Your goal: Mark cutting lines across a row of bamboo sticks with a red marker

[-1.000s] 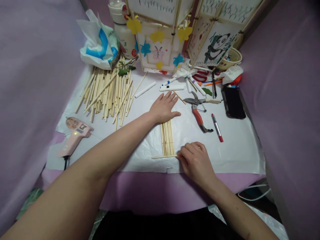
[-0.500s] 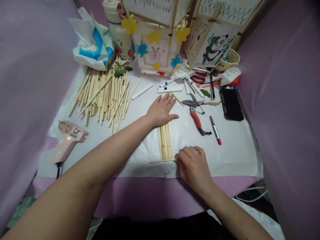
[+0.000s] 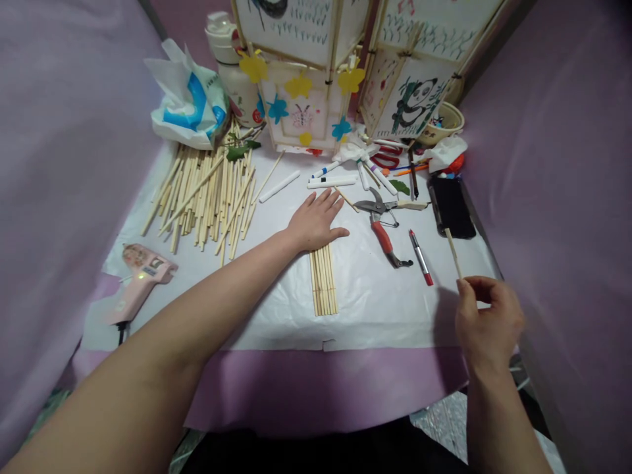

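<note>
Several thin wooden sticks (image 3: 324, 283) lie side by side in a flat row on the white sheet, with a faint line across them. My left hand (image 3: 316, 220) rests flat with fingers spread over their far ends, hiding those ends. Off to the right, my right hand (image 3: 488, 319) pinches one loose wooden stick (image 3: 453, 253) between thumb and fingers, raised above the sheet and pointing away from me. Pruning shears (image 3: 382, 230) with a red handle and a red-capped pen (image 3: 421, 258) lie between my two hands.
At left are a heap of wooden sticks (image 3: 202, 197) and a pink glue gun (image 3: 143, 280). White markers (image 3: 332, 182) lie beyond my left hand. A black phone (image 3: 451, 207) is at right. Decorated paper lanterns (image 3: 301, 99), a tissue pack (image 3: 190, 108) and a bottle (image 3: 239, 92) stand behind.
My right hand has lifted the loose stick from across the near ends of the row and carried it right, turning it to point away. My left hand stays on the row.
</note>
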`<action>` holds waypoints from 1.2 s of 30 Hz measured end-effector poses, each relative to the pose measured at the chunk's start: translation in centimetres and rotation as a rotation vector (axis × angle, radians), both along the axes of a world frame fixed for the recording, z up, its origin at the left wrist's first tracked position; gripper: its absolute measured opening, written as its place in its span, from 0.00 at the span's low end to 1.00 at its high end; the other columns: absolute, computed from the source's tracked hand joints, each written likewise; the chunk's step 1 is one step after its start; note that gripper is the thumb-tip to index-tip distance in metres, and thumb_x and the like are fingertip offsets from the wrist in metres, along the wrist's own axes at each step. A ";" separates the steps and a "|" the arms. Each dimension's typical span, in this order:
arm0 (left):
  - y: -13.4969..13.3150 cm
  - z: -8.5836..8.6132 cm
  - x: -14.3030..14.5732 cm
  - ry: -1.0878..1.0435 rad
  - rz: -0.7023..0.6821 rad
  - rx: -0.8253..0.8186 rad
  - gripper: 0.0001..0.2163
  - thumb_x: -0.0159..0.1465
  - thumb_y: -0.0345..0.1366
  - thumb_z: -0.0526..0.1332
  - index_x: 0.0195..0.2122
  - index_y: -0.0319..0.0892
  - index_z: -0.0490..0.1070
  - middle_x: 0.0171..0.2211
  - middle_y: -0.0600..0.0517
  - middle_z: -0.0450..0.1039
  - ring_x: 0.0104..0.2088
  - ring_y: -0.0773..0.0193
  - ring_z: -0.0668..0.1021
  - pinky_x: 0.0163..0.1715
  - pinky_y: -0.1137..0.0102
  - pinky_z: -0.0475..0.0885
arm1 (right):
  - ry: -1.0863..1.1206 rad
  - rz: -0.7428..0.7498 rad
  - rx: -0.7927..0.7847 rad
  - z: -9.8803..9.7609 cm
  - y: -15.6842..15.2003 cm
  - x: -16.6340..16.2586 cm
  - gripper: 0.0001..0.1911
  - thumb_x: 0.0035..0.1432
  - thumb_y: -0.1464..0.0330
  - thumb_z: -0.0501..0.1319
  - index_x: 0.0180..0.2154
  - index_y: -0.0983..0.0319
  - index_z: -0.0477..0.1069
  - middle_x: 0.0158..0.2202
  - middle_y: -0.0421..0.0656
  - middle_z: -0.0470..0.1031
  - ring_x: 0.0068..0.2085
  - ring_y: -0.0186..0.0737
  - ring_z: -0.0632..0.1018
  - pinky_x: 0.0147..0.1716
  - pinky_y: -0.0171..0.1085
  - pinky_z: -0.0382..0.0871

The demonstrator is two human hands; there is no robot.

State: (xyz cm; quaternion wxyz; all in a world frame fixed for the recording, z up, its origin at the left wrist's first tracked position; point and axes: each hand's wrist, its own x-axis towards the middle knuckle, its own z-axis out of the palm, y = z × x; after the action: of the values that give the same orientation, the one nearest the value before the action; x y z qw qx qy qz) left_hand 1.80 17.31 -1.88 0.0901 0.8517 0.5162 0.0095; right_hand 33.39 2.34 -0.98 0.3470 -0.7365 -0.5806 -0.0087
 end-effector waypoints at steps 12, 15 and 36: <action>0.1 -0.3 -0.1 -0.002 0.000 -0.004 0.38 0.70 0.59 0.50 0.74 0.41 0.46 0.75 0.44 0.41 0.74 0.50 0.46 0.71 0.53 0.41 | -0.253 0.787 -0.032 0.7 -2.3 -6.4 0.19 0.68 0.69 0.56 0.59 0.60 0.69 0.54 0.52 0.76 0.53 0.53 0.74 0.52 0.53 0.67; 0.0 -0.3 -0.1 0.007 0.003 0.007 0.38 0.70 0.59 0.49 0.73 0.40 0.47 0.75 0.43 0.41 0.74 0.50 0.47 0.71 0.53 0.41 | -0.265 1.072 -0.113 0.5 -3.5 -10.5 0.26 0.68 0.65 0.58 0.65 0.63 0.63 0.63 0.51 0.71 0.64 0.55 0.68 0.58 0.54 0.66; -0.2 0.1 0.0 0.001 0.000 0.010 0.39 0.69 0.61 0.49 0.73 0.38 0.48 0.74 0.42 0.42 0.74 0.50 0.46 0.71 0.52 0.42 | -0.139 1.040 0.006 -2.6 -4.4 -12.9 0.29 0.68 0.73 0.57 0.67 0.68 0.58 0.60 0.59 0.73 0.64 0.56 0.71 0.57 0.56 0.75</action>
State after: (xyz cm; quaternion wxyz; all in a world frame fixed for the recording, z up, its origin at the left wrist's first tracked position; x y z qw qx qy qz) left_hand 1.80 17.07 -1.82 0.0858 0.8520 0.5164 0.0118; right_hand 20.49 -2.03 -3.63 0.2684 -0.3475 -0.8912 0.1142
